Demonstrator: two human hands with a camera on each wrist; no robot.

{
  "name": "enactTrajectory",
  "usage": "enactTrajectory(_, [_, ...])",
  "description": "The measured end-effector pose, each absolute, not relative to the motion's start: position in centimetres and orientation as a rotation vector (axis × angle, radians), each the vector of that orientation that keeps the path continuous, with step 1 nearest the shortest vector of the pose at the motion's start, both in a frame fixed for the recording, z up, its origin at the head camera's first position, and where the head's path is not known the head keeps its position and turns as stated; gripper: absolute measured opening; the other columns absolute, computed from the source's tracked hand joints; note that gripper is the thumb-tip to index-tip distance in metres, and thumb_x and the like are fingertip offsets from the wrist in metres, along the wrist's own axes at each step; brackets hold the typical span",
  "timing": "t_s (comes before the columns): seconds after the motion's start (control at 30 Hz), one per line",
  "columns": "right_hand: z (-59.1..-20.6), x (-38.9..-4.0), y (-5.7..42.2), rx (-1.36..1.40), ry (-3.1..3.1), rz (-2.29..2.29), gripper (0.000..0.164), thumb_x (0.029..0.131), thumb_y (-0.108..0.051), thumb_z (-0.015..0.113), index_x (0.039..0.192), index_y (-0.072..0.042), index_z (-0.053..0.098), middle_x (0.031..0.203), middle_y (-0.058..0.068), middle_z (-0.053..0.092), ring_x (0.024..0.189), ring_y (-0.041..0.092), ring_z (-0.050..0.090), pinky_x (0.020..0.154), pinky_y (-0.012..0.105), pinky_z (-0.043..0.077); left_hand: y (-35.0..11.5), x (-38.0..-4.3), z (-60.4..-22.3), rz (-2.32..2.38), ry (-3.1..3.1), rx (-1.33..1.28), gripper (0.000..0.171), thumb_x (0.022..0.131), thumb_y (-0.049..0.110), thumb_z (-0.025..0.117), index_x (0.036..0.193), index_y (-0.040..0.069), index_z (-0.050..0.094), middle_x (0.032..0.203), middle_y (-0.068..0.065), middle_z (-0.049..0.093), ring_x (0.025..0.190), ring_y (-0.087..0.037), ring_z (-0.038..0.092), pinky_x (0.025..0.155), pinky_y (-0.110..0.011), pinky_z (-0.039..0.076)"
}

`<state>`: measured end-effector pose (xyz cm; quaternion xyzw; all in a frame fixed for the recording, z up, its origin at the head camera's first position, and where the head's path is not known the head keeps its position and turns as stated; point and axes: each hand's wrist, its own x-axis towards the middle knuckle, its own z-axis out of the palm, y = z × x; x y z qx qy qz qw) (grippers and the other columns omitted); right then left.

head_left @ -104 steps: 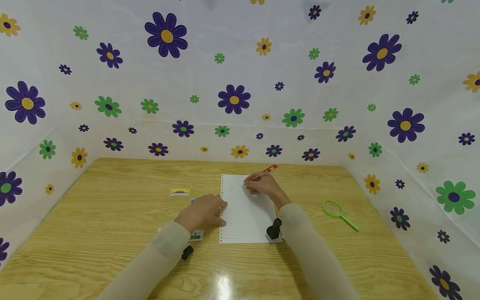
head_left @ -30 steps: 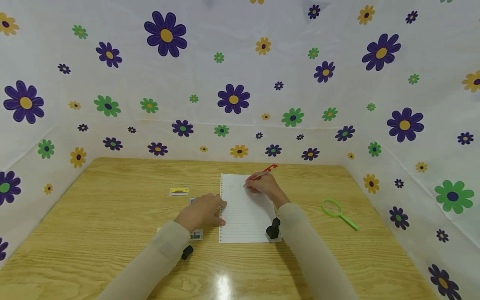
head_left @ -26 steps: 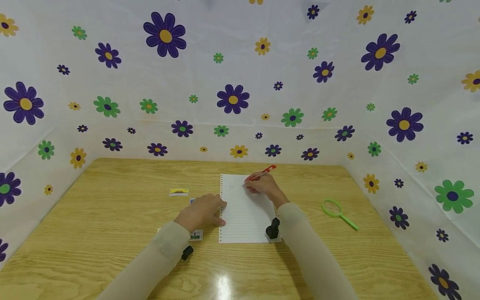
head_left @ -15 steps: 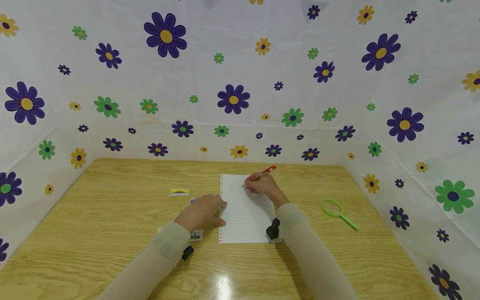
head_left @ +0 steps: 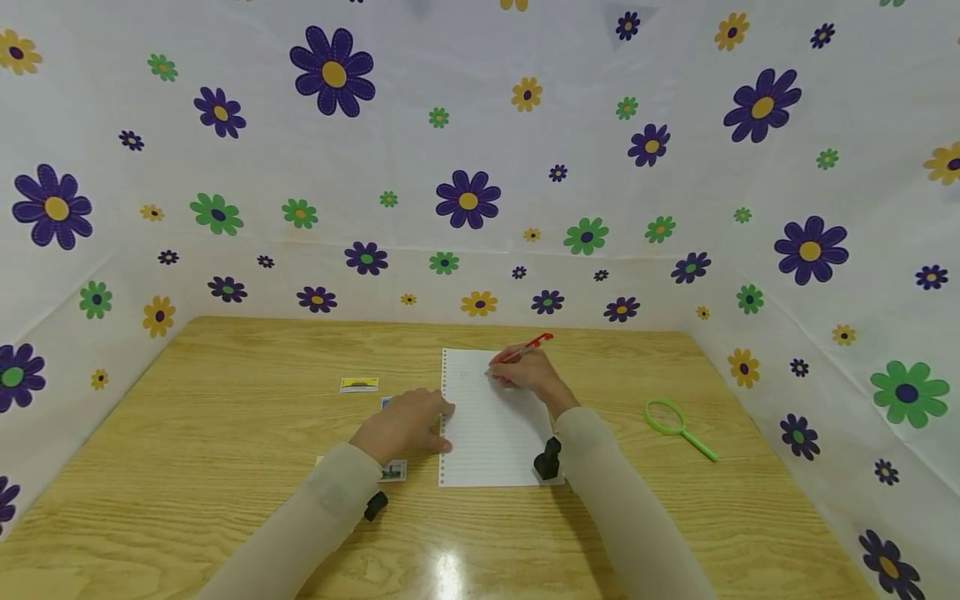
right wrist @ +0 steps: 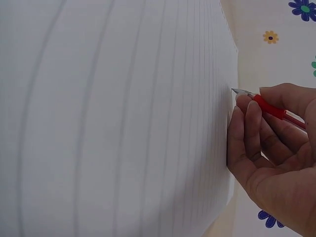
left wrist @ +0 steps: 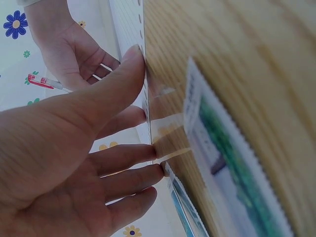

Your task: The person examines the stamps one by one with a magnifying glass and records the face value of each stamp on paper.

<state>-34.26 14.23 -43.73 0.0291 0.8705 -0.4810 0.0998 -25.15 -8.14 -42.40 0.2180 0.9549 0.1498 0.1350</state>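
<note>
A sheet of white lined paper [head_left: 487,442] with punched holes down its left side lies on the table. My right hand [head_left: 529,372] pinches a ballpoint pen [right wrist: 270,107] with a red grip and cap end, its tip right at the upper part of the sheet. Faint marks show near the sheet's top left. My left hand [head_left: 405,423] rests at the holed edge, fingers extended and thumb on the margin. Close by that hand lie stamps with serrated edges, among them a green one [left wrist: 232,163] and a blue one [left wrist: 184,202], partly hidden in the head view.
A yellow stamp [head_left: 359,385] lies farther back on the wooden table [head_left: 225,417]. To the right is a green magnifying glass [head_left: 682,430]. White cloth [head_left: 390,158] with printed flowers encloses the back and sides.
Both hands keep their places on the paper. The pen's red end has dipped slightly in the right hand's grip.
</note>
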Motion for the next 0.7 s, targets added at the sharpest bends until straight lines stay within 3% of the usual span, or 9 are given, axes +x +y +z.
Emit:
enactTrajectory(0.37, [-43.8, -34.5, 14.5, 0.079, 2.555, -1.431, 0.019, 0.094, -0.023, 0.076, 0.107, -0.010, 0.077, 0.091, 0.004, 0.074, 0.074, 0.011, 0.064, 0.066, 0.017, 0.053, -8.1, -25.1, -42.3, 0.424, 2.761, 0.628, 0.059, 0.089, 0.035, 0.080, 0.140, 0.011, 0.064, 0.139, -0.011, 0.064, 0.130, -0.032, 0.059, 0.110, -0.048, 0.049])
enactTrajectory(0.7, [-42.4, -33.3, 15.3, -0.071, 2.600, -1.344, 0.022, 0.096, -0.024, 0.073, 0.114, -0.011, 0.075, 0.109, 0.010, 0.075, 0.087, 0.017, 0.066, 0.080, 0.023, 0.058, -8.0, -25.0, -42.2, 0.445, 2.756, 0.609, 0.060, 0.088, 0.034, 0.081, 0.140, 0.010, 0.064, 0.140, -0.013, 0.064, 0.131, -0.033, 0.059, 0.112, -0.049, 0.048])
